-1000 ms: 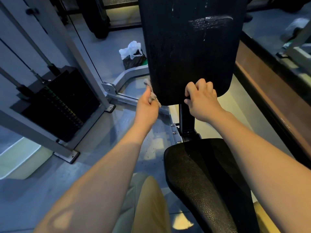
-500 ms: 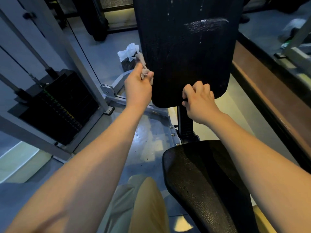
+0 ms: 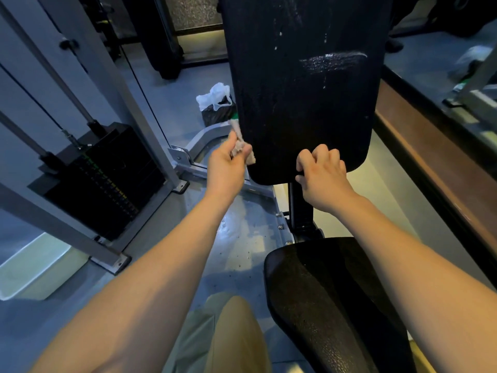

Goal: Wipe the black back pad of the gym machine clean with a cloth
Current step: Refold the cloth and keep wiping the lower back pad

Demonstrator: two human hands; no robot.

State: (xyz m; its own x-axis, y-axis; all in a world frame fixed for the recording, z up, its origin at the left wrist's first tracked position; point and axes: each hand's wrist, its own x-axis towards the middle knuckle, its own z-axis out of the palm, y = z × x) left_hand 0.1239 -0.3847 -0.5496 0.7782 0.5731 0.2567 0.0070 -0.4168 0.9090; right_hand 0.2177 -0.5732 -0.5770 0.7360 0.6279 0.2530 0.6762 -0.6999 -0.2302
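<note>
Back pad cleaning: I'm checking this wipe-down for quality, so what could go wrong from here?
1. The cloth, held in the left hand, works only the back pad's left edge; the white smear higher up could be missed.
2. The right hand grips the bottom edge, so that patch may stay unwiped.

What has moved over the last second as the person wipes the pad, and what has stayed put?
The left hand slid the cloth up the pad's left edge, then came back down partway. The right hand kept gripping the pad's bottom edge. The white smear is still there.
</note>
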